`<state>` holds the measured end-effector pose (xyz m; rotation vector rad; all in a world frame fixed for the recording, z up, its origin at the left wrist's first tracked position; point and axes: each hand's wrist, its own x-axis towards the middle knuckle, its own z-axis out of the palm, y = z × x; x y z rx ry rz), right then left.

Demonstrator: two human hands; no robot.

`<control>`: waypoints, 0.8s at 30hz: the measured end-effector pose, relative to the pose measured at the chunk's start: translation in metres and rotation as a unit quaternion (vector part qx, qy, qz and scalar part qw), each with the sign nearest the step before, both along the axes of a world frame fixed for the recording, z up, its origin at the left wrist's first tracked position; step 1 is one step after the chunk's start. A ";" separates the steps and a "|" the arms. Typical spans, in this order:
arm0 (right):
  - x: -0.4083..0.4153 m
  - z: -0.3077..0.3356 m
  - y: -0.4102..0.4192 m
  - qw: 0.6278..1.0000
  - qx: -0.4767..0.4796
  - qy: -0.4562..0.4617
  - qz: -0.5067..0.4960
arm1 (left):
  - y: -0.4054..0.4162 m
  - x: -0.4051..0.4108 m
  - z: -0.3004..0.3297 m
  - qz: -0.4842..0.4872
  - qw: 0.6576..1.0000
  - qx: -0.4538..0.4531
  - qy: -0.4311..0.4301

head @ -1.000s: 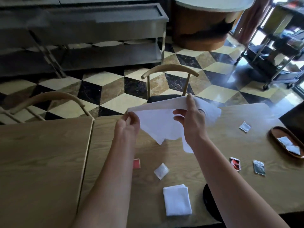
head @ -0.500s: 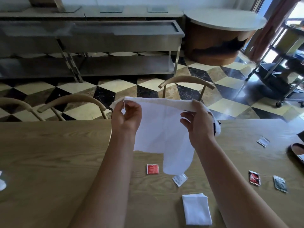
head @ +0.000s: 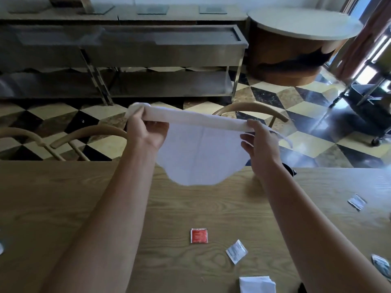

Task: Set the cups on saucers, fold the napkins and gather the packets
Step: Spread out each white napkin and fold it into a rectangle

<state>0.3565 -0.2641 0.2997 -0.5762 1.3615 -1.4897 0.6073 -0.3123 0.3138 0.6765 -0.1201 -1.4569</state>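
Note:
A white cloth napkin (head: 198,157) hangs stretched in the air above the wooden table (head: 63,204). My left hand (head: 146,132) grips its upper left corner and my right hand (head: 260,144) pinches its upper right edge. The napkin's top edge is pulled taut between them and the rest sags in a curve. On the table lie a red packet (head: 198,235), a white packet (head: 236,251), another white packet (head: 357,201) at the right and a dark-printed packet (head: 382,267) at the right edge. A folded white napkin (head: 257,284) lies at the bottom edge.
Wooden chair backs stand behind the table at the left (head: 84,134) and centre right (head: 251,109). A steel shelf unit (head: 131,60) and a round counter (head: 300,45) stand across the chequered floor. A trolley (head: 368,98) is at the far right.
Both hands have moved apart and lifted the napkin, pulling its top edge taut. The view has tilted up and shifted, so the packets and folded napkin now sit lower in frame.

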 end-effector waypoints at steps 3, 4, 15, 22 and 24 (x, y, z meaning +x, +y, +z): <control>-0.003 -0.006 0.016 1.000 -0.017 0.005 -0.007 | 0.024 0.005 -0.004 -0.001 0.998 -0.054 -0.022; -0.003 -0.013 0.024 1.000 -0.011 0.002 -0.008 | 0.035 0.007 -0.013 0.008 0.999 -0.051 -0.012; -0.009 -0.181 0.175 0.965 0.260 0.032 0.008 | 0.207 0.024 -0.197 -0.033 0.956 0.258 -0.138; -0.020 -0.242 0.254 0.920 0.392 0.010 0.009 | 0.295 0.040 -0.271 -0.117 0.848 0.470 -0.214; -0.022 -0.244 0.261 0.915 0.402 0.001 -0.001 | 0.303 0.042 -0.274 -0.122 0.840 0.478 -0.227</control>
